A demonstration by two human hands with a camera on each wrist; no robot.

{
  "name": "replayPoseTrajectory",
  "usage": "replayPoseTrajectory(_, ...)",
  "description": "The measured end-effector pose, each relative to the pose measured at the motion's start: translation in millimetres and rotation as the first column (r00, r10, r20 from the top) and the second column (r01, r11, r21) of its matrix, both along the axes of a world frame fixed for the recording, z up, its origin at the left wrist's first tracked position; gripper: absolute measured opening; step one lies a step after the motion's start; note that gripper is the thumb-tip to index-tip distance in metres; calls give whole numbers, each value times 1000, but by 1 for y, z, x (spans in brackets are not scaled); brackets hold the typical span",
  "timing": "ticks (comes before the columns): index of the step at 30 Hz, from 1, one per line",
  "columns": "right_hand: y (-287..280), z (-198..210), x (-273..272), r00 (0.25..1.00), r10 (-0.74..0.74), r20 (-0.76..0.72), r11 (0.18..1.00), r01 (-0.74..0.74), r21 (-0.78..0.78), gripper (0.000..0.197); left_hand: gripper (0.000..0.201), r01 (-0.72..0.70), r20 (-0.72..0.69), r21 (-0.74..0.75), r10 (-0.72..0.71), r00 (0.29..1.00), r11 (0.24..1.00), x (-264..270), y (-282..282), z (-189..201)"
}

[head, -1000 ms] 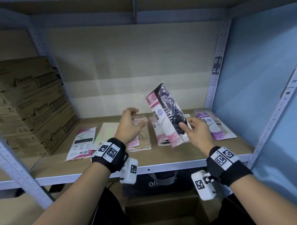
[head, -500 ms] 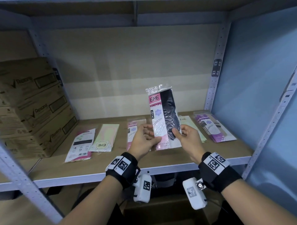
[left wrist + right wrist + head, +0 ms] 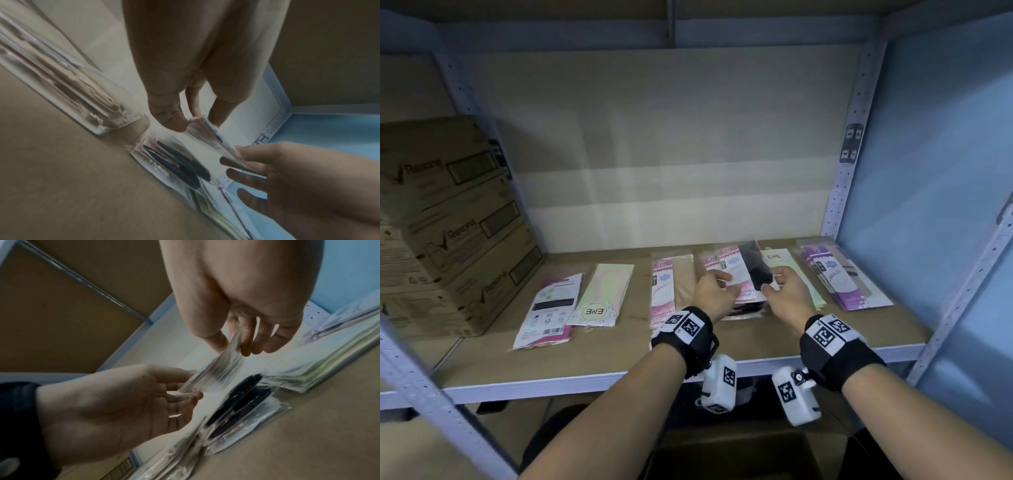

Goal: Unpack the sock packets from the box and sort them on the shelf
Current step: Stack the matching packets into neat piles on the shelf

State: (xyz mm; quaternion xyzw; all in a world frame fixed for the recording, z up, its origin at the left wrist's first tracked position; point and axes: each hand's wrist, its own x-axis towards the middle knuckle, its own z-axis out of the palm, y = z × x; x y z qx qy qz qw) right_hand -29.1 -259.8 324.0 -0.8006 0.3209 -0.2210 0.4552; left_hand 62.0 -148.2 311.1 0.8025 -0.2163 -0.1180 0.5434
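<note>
A pink-and-black sock packet [image 3: 746,269] hangs low over a stack of like packets [image 3: 744,306] on the shelf [image 3: 619,363]. Both hands pinch its near end: my left hand [image 3: 714,291] at the left edge, my right hand [image 3: 784,291] at the right edge. In the left wrist view the thumb and a finger pinch the packet's clear corner [image 3: 197,123]. In the right wrist view the packet [image 3: 218,369] stretches between both hands, above the black stack [image 3: 238,400]. The box below the shelf [image 3: 726,455] is dark and mostly hidden.
Other piles lie in a row: a white-and-pink packet [image 3: 549,306], a pale green one [image 3: 604,289], a pink-and-tan pile [image 3: 666,289], a light green pile [image 3: 796,270] and a purple pile [image 3: 839,277]. Stacked cardboard cartons [image 3: 445,226] fill the shelf's left end.
The packet, held upright in front of the shelf before, has been lowered flat over the pink-and-black stack. Both hands moved forward and down with it.
</note>
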Motion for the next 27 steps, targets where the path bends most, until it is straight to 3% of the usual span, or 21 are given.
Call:
replayPoseTrajectory(6,-12,-11,23,994,37,-101,996,-45,-74,38,38,0,-52,78,4,999,997,9,-7,-6)
replayPoseTrajectory(15,-10,-29,30,975,102,-198,985,-127,-116,39,47,1,168,360,-65,984,933,9,-9,-24)
replayPoseTrajectory(27,-8,-30,29,967,101,-233,981,-136,-141,42,46,10,169,359,-76,983,933,9,-7,-28)
